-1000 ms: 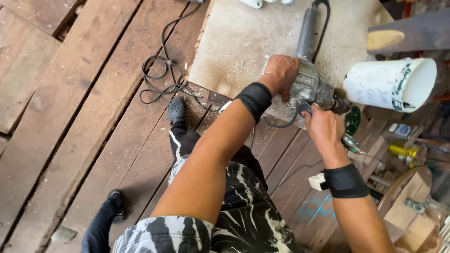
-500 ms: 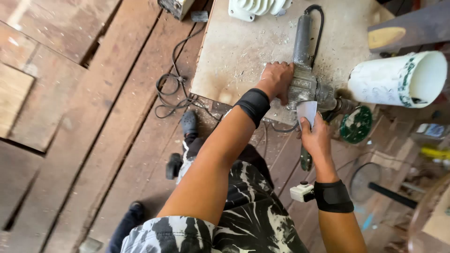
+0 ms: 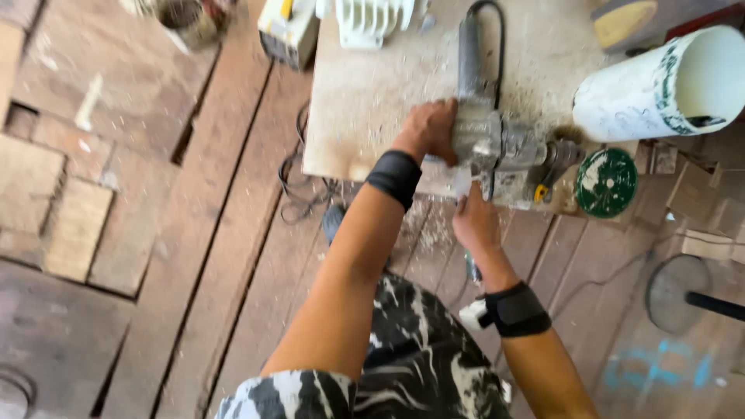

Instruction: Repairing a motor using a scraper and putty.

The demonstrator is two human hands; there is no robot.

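Note:
A grey angle grinder [image 3: 497, 143] lies on a dusty work board [image 3: 365, 101], its handle and black cord running toward the far edge. My left hand [image 3: 431, 130] grips the grinder's body from the left. My right hand [image 3: 475, 221] sits just below the grinder head at the board's near edge, with a small pale piece [image 3: 462, 185] pinched at the fingertips. Both wrists wear black bands. A green disc [image 3: 606, 181] lies to the right of the grinder head.
A white plastic pipe [image 3: 667, 81] lies on its side at the right. A yellow-and-white box [image 3: 287, 31] and a white ribbed part [image 3: 369, 19] sit at the board's far edge. Black cable [image 3: 303, 186] coils on the plank floor. A round stool base [image 3: 675, 291] stands right.
The view has shifted, so the board and grinder sit lower in frame. My right hand has dropped from the grinder head to the board's near edge. The left hand keeps its grip.

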